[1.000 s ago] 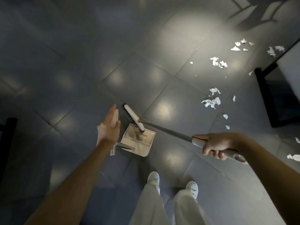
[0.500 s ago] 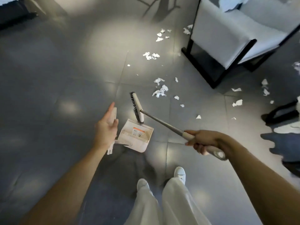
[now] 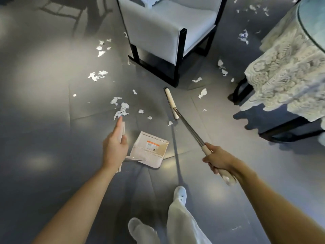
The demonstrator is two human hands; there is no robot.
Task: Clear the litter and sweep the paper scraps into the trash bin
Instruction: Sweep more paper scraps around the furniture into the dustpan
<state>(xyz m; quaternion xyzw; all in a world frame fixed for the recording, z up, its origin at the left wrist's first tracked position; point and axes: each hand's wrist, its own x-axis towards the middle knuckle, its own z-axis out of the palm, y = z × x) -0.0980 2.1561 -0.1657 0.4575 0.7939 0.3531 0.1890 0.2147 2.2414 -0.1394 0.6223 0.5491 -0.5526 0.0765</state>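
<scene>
Sweeping is the step in hand, and it looks barely begun. The broom (image 3: 190, 126) is gripped near the end of its handle by the right hand (image 3: 217, 160), fingers wrapped round the pale grip. Its head is set down on the floor (image 3: 44, 120) just in front of the armchair (image 3: 167, 32).

The dustpan (image 3: 151, 147) is held by its long handle in the left hand (image 3: 114, 148), thumb pressed on the handle and forefinger laid straight along it. Only a label is seen inside the pan. Whether its lip is touching the tile cannot be told.

Paper scraps (image 3: 121, 110) are strewn widely. 1 clump lies just beyond the left forefinger, and small bits lie between it and the broom head. More are scattered to the far left, and others between the armchair and the lace-covered table (image 3: 290, 67). No trash bin is in view.

Next, the broom head should probably be drawn across toward the pan, so the nearest bits are gathered. The pan lip would need to be pressed flat, or thin paper may be pushed underneath. The scraps by the chair legs and the table will call for careful reaching.
</scene>
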